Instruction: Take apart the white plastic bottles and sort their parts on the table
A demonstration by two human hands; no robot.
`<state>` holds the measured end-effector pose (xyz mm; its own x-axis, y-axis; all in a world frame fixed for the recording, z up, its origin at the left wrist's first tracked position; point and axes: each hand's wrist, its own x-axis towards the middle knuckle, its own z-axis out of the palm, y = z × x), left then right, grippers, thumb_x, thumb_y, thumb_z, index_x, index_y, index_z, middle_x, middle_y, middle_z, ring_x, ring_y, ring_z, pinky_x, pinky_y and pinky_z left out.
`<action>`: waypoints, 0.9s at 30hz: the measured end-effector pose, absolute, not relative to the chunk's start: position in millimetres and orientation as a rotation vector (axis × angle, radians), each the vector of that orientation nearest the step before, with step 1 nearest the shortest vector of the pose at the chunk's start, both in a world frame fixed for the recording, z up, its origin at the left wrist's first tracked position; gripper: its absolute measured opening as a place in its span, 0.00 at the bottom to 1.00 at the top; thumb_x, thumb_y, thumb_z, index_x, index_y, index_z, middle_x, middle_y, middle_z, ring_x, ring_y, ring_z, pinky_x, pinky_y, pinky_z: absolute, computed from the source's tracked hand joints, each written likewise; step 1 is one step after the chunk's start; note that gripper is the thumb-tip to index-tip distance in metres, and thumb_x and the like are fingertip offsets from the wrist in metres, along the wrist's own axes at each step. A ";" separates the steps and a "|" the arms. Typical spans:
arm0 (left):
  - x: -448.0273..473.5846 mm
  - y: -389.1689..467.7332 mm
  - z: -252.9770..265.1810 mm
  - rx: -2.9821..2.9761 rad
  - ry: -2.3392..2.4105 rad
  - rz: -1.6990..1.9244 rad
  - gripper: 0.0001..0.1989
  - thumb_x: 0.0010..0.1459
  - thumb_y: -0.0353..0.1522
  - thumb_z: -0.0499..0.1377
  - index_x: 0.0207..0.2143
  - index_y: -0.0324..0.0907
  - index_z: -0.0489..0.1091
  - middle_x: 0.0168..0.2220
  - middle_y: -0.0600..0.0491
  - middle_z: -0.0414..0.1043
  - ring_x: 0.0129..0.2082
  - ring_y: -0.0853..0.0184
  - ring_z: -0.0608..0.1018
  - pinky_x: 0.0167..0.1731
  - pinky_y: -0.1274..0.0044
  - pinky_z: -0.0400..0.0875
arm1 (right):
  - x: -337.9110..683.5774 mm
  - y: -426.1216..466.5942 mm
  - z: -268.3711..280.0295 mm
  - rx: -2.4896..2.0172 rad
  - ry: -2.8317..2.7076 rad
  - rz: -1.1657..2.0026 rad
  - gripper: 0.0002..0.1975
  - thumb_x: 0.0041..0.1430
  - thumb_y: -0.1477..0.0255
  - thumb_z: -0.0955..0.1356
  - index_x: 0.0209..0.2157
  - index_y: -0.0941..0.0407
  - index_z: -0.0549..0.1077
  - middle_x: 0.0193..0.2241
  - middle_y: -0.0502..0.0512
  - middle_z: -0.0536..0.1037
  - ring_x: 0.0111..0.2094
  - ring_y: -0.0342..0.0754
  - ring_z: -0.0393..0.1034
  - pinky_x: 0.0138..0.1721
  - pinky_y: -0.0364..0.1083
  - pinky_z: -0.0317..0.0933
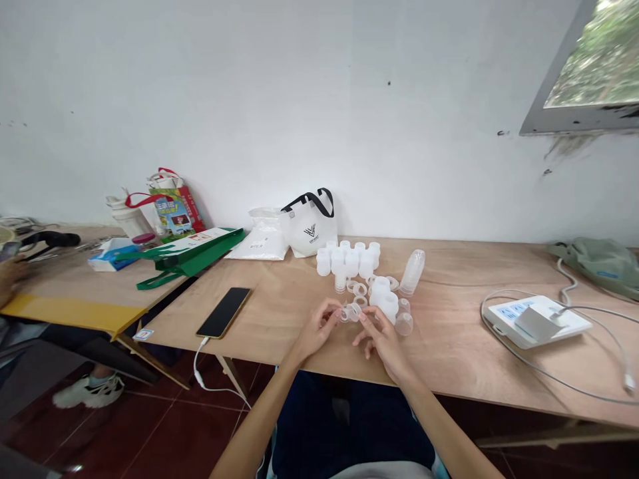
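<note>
My left hand (pixel 323 326) and my right hand (pixel 380 338) meet over the front of the table, fingertips pinched on a small clear ring-shaped piece (pixel 351 312). Its exact kind is too small to make out. Just beyond stand white translucent plastic bottles (pixel 352 262) in a cluster, with more white pieces (pixel 384 303) close to my right hand. Loose translucent rings (pixel 359 289) lie between these groups. Clear caps (pixel 404 324) sit to the right of my right hand. A stack of clear cups (pixel 413 273) leans behind them.
A phone (pixel 224 313) on a cable lies left on the wooden table (pixel 279 313). At the back are a white tote bag (pixel 310 226) and a white plastic package (pixel 262 239). A white power box (pixel 539 321) with cables is right. Another person's hand (pixel 12 276) shows far left.
</note>
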<state>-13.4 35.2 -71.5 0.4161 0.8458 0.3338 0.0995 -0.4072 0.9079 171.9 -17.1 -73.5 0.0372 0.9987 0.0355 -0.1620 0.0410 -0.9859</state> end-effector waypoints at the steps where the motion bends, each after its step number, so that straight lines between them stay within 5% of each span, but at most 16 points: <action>1: -12.2 34.5 -71.1 1.817 0.815 1.045 0.15 0.70 0.45 0.55 0.44 0.43 0.70 0.35 0.53 0.74 0.33 0.68 0.74 0.32 0.78 0.66 | 171.2 -17.6 -73.9 -1.077 -1.096 1.227 0.26 0.55 0.45 0.72 0.42 0.51 0.68 0.36 0.50 0.76 0.24 0.45 0.77 0.11 0.37 0.57; 5: -8.6 33.4 -71.3 1.871 0.819 1.013 0.14 0.71 0.44 0.54 0.47 0.43 0.69 0.38 0.52 0.76 0.37 0.66 0.77 0.33 0.77 0.66 | 168.9 -18.5 -76.3 -1.056 -1.178 1.237 0.24 0.59 0.47 0.71 0.42 0.51 0.68 0.38 0.51 0.78 0.24 0.44 0.76 0.14 0.37 0.58; 12: -8.8 35.4 -69.6 1.884 0.908 1.010 0.19 0.69 0.46 0.55 0.55 0.45 0.65 0.28 0.58 0.70 0.28 0.68 0.72 0.31 0.77 0.64 | 168.6 -18.1 -77.8 -0.993 -1.233 1.281 0.22 0.62 0.47 0.68 0.42 0.51 0.66 0.43 0.55 0.80 0.24 0.43 0.76 0.15 0.38 0.58; 17: -8.4 35.3 -64.6 1.904 0.897 0.894 0.19 0.69 0.49 0.54 0.47 0.44 0.71 0.33 0.54 0.75 0.33 0.66 0.75 0.35 0.75 0.68 | 167.6 -19.1 -80.0 -1.024 -1.213 1.254 0.25 0.62 0.46 0.67 0.48 0.50 0.64 0.42 0.54 0.80 0.25 0.45 0.76 0.15 0.38 0.59; 27: -6.8 33.3 -57.7 1.998 0.965 0.844 0.20 0.68 0.49 0.54 0.38 0.42 0.72 0.26 0.59 0.67 0.27 0.71 0.66 0.29 0.78 0.60 | 167.2 -20.7 -78.0 -1.061 -1.218 1.238 0.29 0.61 0.46 0.68 0.55 0.49 0.63 0.42 0.53 0.78 0.27 0.46 0.77 0.15 0.38 0.61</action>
<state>-6.8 33.3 -57.7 0.4983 0.8353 0.2324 0.3413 -0.4354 0.8330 167.2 -20.7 -78.0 -0.0544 0.9956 0.0756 -0.0925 0.0704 -0.9932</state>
